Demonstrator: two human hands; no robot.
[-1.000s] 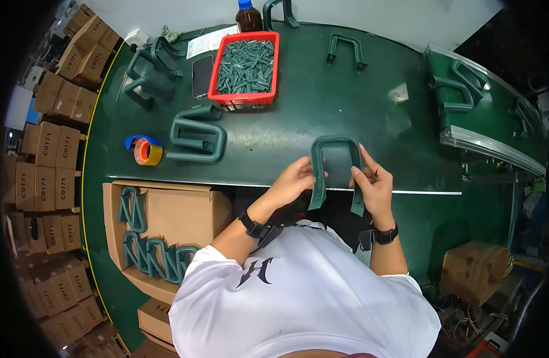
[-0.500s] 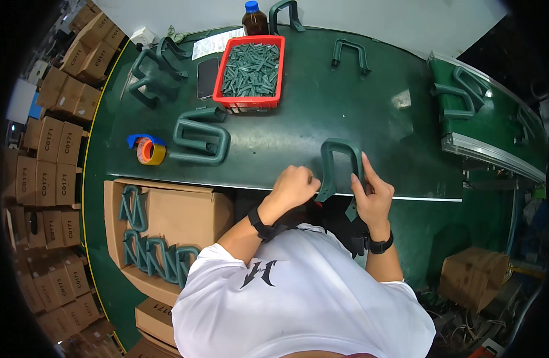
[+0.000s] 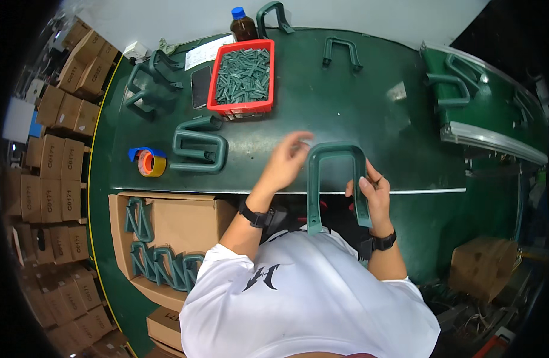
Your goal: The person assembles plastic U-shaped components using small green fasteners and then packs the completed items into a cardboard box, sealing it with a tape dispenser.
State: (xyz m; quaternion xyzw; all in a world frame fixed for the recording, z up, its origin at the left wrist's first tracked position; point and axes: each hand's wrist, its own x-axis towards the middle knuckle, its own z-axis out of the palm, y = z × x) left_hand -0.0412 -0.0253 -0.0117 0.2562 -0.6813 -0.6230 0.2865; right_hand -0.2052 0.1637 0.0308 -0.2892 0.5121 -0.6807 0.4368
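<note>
My right hand (image 3: 371, 192) grips one leg of a dark green U-shaped plastic handle (image 3: 333, 156) that stands over the near edge of the green table (image 3: 376, 119). My left hand (image 3: 286, 162) has its fingers spread and reaches out over the table to the left of the handle, holding nothing. Farther ahead stands a red bin (image 3: 243, 77) full of small green pieces.
Two stacked green handles (image 3: 198, 143) and a tape roll (image 3: 149, 162) lie at the left. More handles (image 3: 341, 51) lie at the back and on the conveyor (image 3: 483, 107) at the right. A phone (image 3: 200, 86), a brown bottle (image 3: 242, 24) and an open carton of handles (image 3: 161, 238) are nearby.
My left hand let go of the handle and moved forward over the table with fingers spread. My right hand keeps hold of the handle's right leg.
</note>
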